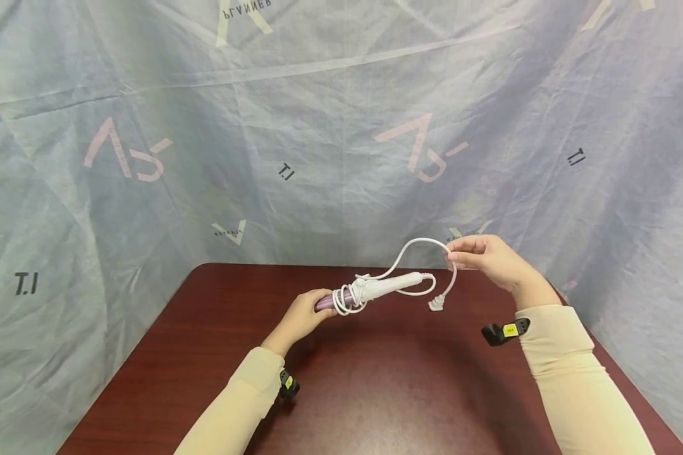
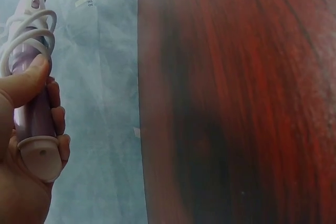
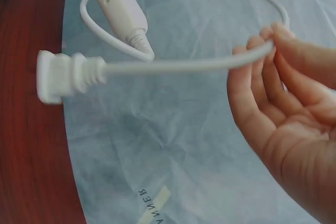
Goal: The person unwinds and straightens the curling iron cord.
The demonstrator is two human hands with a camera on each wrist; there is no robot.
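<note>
A curling iron with a white handle (image 1: 384, 286) and a purple barrel (image 2: 38, 114) is held above the table. My left hand (image 1: 303, 316) grips it round the barrel, thumb along the near side, close to its white end cap (image 2: 41, 157). Several loops of white power cord (image 1: 341, 299) are wound round the barrel just past my thumb. Between thumb and fingertips my right hand (image 1: 492, 262) pinches the free stretch of cord, raised to the right of the handle. The plug (image 3: 55, 77) dangles from that stretch, below my right fingers in the head view.
Beneath both hands lies a dark red wooden table (image 1: 375, 392). A grey printed cloth (image 1: 330, 126) hangs behind it and along the sides. Each wrist wears a small black camera, one on the left (image 1: 288, 384) and one on the right (image 1: 503, 331).
</note>
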